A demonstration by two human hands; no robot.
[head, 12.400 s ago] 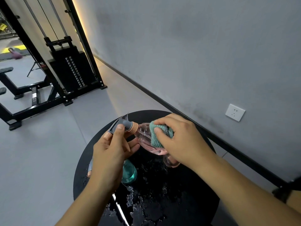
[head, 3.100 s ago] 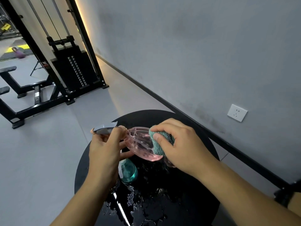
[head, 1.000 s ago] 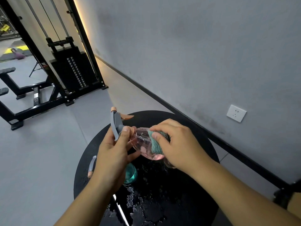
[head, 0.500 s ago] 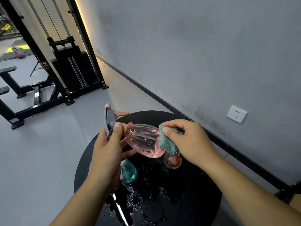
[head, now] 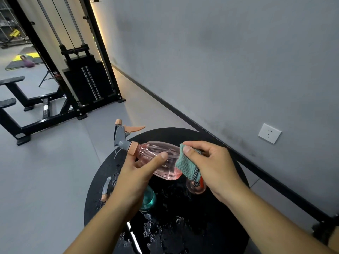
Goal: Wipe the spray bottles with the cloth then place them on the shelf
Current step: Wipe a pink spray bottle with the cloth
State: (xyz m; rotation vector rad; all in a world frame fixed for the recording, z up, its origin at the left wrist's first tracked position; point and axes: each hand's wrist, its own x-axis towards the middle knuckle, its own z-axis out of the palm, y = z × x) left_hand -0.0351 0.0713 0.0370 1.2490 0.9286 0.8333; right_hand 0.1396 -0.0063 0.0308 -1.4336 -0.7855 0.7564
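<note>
My left hand (head: 136,178) holds a clear pink spray bottle (head: 157,158) on its side above a round black table (head: 216,217), grey and peach trigger head pointing left and away. My right hand (head: 212,165) pinches a folded teal cloth (head: 185,165) against the bottle's base end. A teal spray bottle (head: 149,198) lies on the table under my left hand, mostly hidden; its grey trigger (head: 106,187) sticks out to the left. No shelf is in view.
Water drops cover the wet table top. A small pink rounded object (head: 195,187) sits on the table below the cloth. A grey wall with a white socket (head: 269,133) runs along the right. A black weight machine (head: 86,83) stands on the floor beyond.
My left hand has shifted from the trigger neck to the bottle's body, thumb across it. The cloth in my right hand has slid down toward the bottle's base end.
</note>
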